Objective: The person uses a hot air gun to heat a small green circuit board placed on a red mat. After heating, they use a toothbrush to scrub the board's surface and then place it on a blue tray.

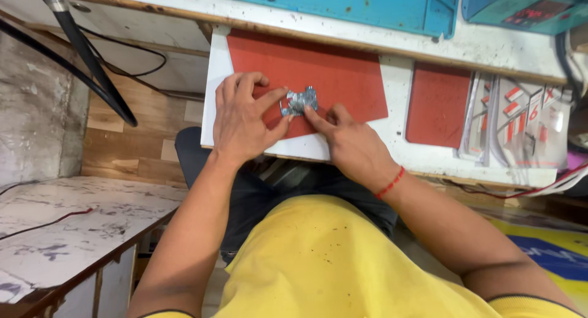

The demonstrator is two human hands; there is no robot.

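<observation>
A small silver metal part [299, 101], flat and irregular like a shield plate, lies on a red mat [343, 73] on a white pull-out shelf [215, 79]. My left hand [242, 119] pinches its left edge between thumb and forefinger. My right hand [343, 137], with a red thread around the wrist, presses a fingertip on its lower right edge. Both hands rest on the mat at the shelf's front.
A second red mat [438, 104] and clear packets with red-and-white labels [520, 119] lie to the right on the shelf. Above is a blue work mat [367, 6] and a teal device with a red display [527, 9]. Black cables [92, 61] hang at left beside a marbled side table [67, 232].
</observation>
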